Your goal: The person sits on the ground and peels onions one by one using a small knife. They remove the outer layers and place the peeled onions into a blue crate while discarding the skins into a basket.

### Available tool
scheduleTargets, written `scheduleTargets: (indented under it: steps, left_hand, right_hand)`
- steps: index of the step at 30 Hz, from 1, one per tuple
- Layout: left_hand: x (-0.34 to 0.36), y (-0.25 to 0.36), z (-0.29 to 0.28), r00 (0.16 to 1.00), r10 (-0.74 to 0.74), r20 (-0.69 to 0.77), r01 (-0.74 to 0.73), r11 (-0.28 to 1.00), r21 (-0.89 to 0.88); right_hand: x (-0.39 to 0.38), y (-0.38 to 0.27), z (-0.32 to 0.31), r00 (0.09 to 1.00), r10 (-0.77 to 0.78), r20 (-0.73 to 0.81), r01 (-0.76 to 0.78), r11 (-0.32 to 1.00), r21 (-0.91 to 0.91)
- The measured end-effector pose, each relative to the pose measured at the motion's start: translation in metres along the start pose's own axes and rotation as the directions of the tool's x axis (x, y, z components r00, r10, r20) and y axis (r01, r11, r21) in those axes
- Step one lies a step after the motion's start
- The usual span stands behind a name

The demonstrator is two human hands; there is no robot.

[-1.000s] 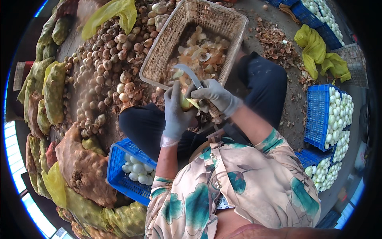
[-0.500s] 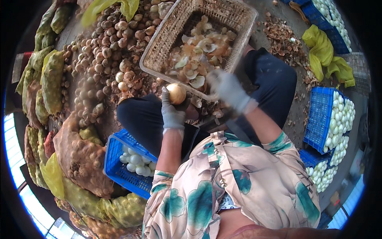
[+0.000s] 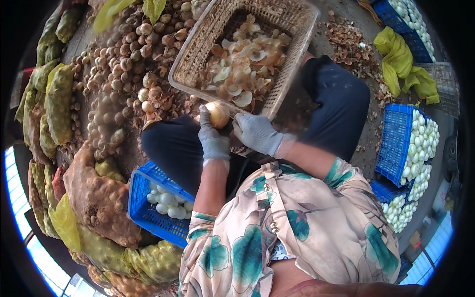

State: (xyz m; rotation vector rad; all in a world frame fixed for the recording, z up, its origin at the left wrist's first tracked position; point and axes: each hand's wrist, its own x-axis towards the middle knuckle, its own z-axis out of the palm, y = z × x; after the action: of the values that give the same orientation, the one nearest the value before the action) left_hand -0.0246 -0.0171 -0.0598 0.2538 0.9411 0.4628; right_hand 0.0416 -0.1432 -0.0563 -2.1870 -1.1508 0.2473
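Observation:
My left hand (image 3: 213, 139), in a grey glove, grips a yellow-brown onion (image 3: 217, 115) just over the near edge of a dirty pale plastic crate (image 3: 198, 92). Close to the onion's right side is my right hand (image 3: 258, 133), also gloved, with its fingers drawn together. Whatever those fingers hold is too small or hidden to make out. Inside the crate lies a heap of papery onion skins (image 3: 247, 67). By my left thigh stands a blue crate (image 3: 143, 198) with several peeled white onions (image 3: 168, 200) in it.
Unpeeled onions (image 3: 118, 64) spread over the floor at left, beside full mesh sacks (image 3: 101, 193). Blue crates (image 3: 394, 143) of peeled onions stand at right. Yellow mesh bags (image 3: 398, 59) and loose skins (image 3: 346, 42) lie at far right.
My right hand, blurred over the crate's near right corner before, has moved left and down to the onion. The left hand still holds the onion in nearly the same place.

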Motion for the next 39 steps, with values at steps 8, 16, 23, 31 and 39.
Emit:
scheduleTargets:
  steps: [8,16,23,31,39]
  left_hand:
    - [0.008,-0.002,-0.004,0.998,-0.026,-0.065,0.027,1.000,0.017]
    - [0.012,0.000,-0.010,0.997,-0.064,0.053,0.064,0.998,-0.001]
    - [0.007,0.001,-0.009,0.988,-0.076,0.137,0.080,0.997,-0.019]
    - [-0.023,-0.006,0.038,0.971,0.096,0.217,-0.140,0.970,0.198]
    - [-0.001,-0.009,0.037,0.962,-0.098,0.256,0.060,0.987,0.152]
  right_hand:
    - [0.012,-0.008,0.004,0.986,0.110,0.127,-0.075,0.965,-0.250]
    - [0.043,-0.020,0.007,0.944,0.213,0.254,-0.087,0.899,-0.430]
    - [0.035,-0.023,-0.006,0.973,0.117,0.201,-0.003,0.869,-0.495]
    - [0.039,0.003,-0.061,0.936,0.200,0.289,-0.224,0.973,0.053]
    - [0.042,0.037,-0.072,0.742,0.398,0.540,-0.650,0.224,0.726]
